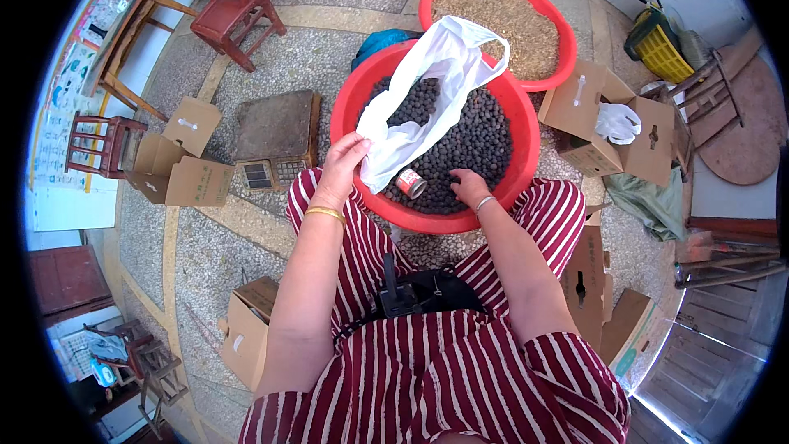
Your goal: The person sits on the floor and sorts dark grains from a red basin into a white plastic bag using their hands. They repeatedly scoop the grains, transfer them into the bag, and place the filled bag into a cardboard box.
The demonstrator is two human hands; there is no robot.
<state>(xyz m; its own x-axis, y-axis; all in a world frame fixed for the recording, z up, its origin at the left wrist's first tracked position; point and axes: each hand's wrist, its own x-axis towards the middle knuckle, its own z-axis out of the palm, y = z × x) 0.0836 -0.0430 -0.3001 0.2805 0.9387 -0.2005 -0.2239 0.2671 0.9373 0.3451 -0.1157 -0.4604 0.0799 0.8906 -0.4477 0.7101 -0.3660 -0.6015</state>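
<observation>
Between my knees stands a red plastic basin [526, 135] holding many small, dark, round fruits or nuts [478, 135]. My left hand [345, 157] pinches the near edge of a white plastic bag [456, 83], which lies spread across the basin with its mouth open. Some of the dark round pieces show inside the bag. My right hand [470, 188] reaches down into the loose pieces near the basin's front rim, its fingertips partly hidden; whether it grips any cannot be made out. A small tin can [411, 184] with a red label lies tilted on the pieces between my hands.
Behind stands a second red basin [568, 43] of tan, grain-like material. A platform scale [274, 129] sits at left, near an open cardboard box [197, 182]. At right, another open box [588, 129] holds a white bag [618, 123]. A red wooden chair [237, 18] stands farther back.
</observation>
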